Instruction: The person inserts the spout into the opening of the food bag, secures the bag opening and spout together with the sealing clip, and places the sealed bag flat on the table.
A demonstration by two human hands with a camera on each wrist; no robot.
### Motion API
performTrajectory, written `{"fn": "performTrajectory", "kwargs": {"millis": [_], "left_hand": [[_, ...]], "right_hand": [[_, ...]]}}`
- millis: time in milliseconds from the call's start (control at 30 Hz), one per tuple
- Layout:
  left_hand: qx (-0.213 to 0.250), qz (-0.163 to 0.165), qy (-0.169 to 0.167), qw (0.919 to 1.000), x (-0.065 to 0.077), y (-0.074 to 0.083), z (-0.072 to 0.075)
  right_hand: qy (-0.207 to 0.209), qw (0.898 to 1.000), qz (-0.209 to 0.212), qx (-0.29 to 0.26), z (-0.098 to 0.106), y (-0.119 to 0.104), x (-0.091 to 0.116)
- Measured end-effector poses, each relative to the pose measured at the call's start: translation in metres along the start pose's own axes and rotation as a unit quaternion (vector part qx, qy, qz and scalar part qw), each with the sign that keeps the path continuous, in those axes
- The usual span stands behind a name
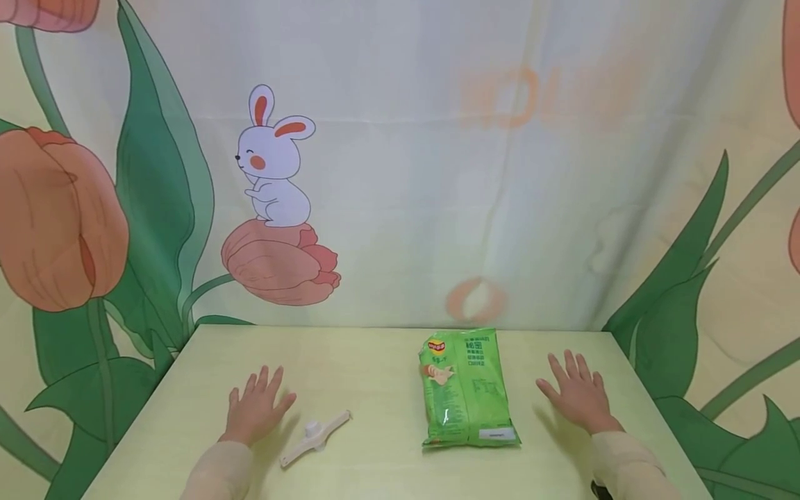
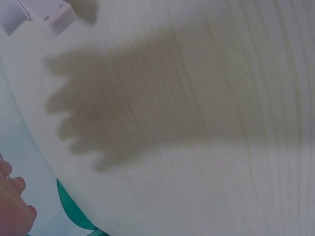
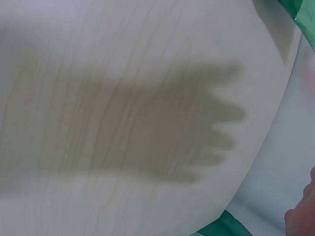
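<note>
Cream fabric sleeves lead to a left hand and right hand, both released, fingers spread above a pale wood-grained table; a knobbed white plastic bar lies beside the left, a shiny green rectangular packet nearer the right

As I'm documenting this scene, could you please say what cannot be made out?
Head view: glossy green snack bag, fine print too small to read.
Head view: small dark item, partly hidden by the cream right sleeve.
Left wrist view: left hand and pale plastic bar with white knob, cut off by frame edges.
Right wrist view: right hand, cut off by the right edge.
</note>
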State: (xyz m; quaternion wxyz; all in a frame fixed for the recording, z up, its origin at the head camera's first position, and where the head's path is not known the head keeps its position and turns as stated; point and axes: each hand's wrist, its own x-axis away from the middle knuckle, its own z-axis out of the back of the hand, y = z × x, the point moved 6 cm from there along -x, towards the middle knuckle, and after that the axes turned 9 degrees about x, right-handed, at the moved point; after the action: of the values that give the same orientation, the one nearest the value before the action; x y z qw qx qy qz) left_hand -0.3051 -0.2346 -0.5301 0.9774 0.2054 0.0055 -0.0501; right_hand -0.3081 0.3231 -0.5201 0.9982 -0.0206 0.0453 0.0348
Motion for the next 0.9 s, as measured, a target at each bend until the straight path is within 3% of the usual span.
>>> {"fn": "performTrajectory", "kwargs": {"millis": [900], "left_hand": [[0.002, -0.042, -0.001, 0.9991, 0.012, 0.011, -0.014]], "right_hand": [[0.015, 0.999, 0.049, 0.008, 0.008, -0.027, 0.006]]}}
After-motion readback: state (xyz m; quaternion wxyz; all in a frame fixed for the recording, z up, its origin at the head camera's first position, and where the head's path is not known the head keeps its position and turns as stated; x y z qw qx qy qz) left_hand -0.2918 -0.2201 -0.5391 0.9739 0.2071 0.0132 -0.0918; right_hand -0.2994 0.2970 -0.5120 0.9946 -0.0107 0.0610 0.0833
